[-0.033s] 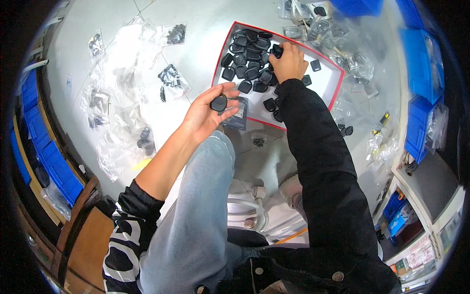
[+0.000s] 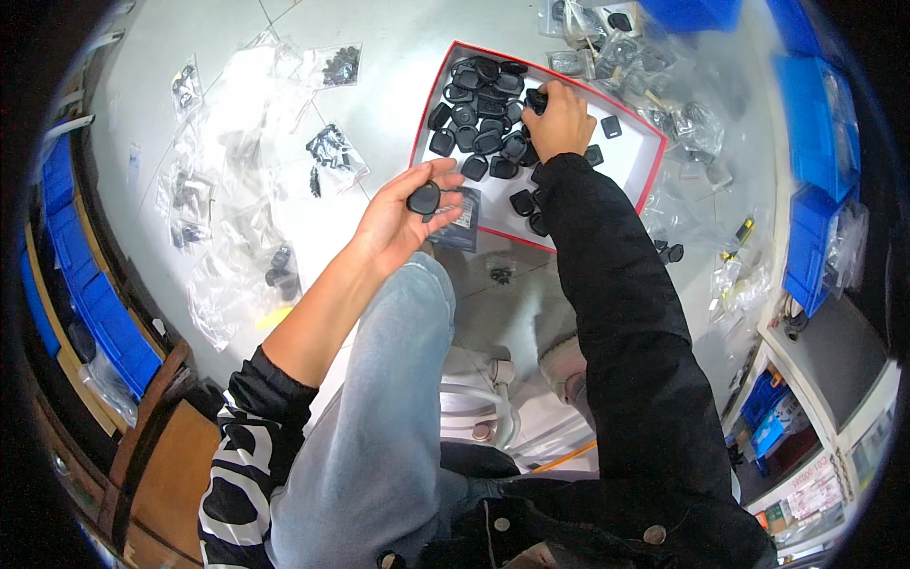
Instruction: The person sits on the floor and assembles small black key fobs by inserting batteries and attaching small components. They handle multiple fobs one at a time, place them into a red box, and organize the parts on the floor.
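Observation:
My left hand (image 2: 403, 211) is turned palm up just left of a shallow white box with a red rim (image 2: 654, 171). A rounded black key fob shell (image 2: 423, 198) rests on its fingers, which are slightly spread. Over the box, my right hand (image 2: 561, 123) reaches down with its fingers closed round another black fob shell (image 2: 536, 100). Many similar fob shells (image 2: 487, 142) lie heaped in the box's left half. A few loose ones (image 2: 522, 202) are near my right sleeve, which hides part of the box.
Clear bags of small black parts (image 2: 332, 152) are spread on the table to the left, and more bags (image 2: 621, 52) lie at the back right. A yellow cutter (image 2: 739, 237) sits at the right. Blue bins (image 2: 817, 128) line both sides. A dark packet (image 2: 459, 226) touches the box's near edge.

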`<state>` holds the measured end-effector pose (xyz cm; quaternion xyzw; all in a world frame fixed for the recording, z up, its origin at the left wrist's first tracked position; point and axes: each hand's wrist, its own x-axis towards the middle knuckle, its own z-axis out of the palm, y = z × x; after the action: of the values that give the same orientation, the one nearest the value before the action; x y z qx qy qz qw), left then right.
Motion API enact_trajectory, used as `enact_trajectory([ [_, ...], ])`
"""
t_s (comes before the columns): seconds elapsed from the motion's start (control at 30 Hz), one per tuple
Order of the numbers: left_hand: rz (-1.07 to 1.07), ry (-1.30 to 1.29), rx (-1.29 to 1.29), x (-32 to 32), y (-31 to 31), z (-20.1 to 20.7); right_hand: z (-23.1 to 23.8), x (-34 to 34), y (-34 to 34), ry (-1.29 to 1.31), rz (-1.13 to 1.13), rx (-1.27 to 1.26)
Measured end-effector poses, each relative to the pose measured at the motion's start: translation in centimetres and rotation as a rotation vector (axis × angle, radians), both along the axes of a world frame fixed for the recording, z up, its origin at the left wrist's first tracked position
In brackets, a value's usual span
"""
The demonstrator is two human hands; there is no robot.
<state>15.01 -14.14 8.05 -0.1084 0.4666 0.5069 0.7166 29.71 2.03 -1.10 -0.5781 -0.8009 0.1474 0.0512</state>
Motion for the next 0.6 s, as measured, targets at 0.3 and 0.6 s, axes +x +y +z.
enact_trajectory([
  [0.3,0.024,-0.05,0.077,0.7,1.0,0.6,3.7,4.8,-3.9,1.417,-0.494,-1.142],
  [0.6,-0.086,0.042,0.022,1.2,0.2,0.5,0.6,11.0,-6.1,0.925,-0.734,-0.682],
])
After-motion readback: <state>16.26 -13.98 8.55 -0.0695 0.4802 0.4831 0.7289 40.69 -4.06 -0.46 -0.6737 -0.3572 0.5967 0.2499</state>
